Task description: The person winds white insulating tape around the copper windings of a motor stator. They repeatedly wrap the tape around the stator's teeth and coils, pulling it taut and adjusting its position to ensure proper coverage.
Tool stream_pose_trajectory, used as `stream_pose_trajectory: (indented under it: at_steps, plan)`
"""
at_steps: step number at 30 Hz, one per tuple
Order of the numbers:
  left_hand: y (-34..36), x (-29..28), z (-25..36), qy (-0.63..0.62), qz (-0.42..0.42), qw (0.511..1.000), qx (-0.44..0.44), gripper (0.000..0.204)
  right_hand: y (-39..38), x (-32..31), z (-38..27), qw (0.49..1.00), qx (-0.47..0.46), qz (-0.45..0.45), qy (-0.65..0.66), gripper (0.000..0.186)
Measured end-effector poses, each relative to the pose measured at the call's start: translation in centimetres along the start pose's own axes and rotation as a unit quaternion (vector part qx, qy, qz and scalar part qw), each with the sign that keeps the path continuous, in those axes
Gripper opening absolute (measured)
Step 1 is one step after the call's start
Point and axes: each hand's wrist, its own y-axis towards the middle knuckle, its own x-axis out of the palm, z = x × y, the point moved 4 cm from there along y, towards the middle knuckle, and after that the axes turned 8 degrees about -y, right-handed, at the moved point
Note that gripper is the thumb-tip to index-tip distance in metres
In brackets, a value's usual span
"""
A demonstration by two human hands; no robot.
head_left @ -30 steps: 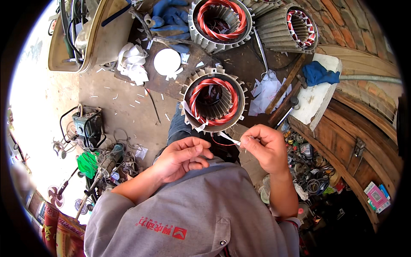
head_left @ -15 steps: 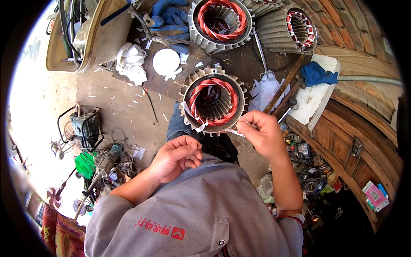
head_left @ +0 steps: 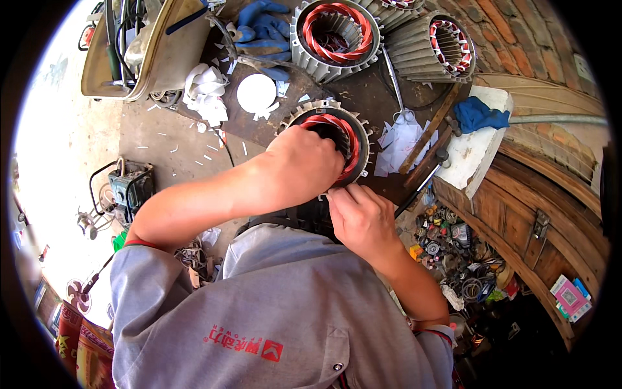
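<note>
A motor stator (head_left: 360,133) with a finned grey metal housing and a ring of red-wrapped windings stands just in front of me. My left hand (head_left: 301,162) reaches over its near left side, with the fingers curled down into the bore and hidden from view. At the near rim, my right hand (head_left: 364,217) is closed in a pinch, its fingertips against the housing edge. Whatever it pinches is too small to make out. My left hand covers much of the near windings.
Behind stand more stators, one upright (head_left: 338,32) and one tilted (head_left: 451,48). A white round lid-like disc (head_left: 256,93), paper scraps (head_left: 405,139), blue gloves (head_left: 265,29) and scissors lie around. A tool bin (head_left: 175,58) is at left; a white block (head_left: 476,146) with blue cloth is at right.
My left hand has moved up and right from near my body into the stator's bore. My right hand has shifted left and slightly down along the near rim.
</note>
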Motion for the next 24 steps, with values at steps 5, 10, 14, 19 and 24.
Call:
stream_pose_trajectory:
  at_steps: [5,10,14,19,24]
  plan:
    - [1.0,-1.1,-0.4,0.024,-0.034,0.999,-0.018,0.013,-1.6,0.2,0.7,0.956,0.128,0.002,0.263,0.025]
    - [-2.6,-4.6,-1.6,0.047,0.269,0.957,-0.098,0.012,-6.0,-2.0,-1.3,0.597,0.155,-0.109,0.78,0.053]
    - [-9.5,-8.1,-2.3,0.027,0.515,0.836,-0.189,0.008,-6.5,-5.6,-3.4,0.484,-0.035,-0.075,0.871,0.053]
    - [-19.0,-5.6,2.4,-0.06,0.644,0.73,-0.221,0.007,-4.2,-11.4,-5.3,0.526,-0.192,0.032,0.828,0.051]
    - [-18.6,-4.6,10.7,-0.339,0.511,0.774,0.157,0.001,-4.1,-15.8,-3.9,0.777,-0.294,0.2,0.52,0.081]
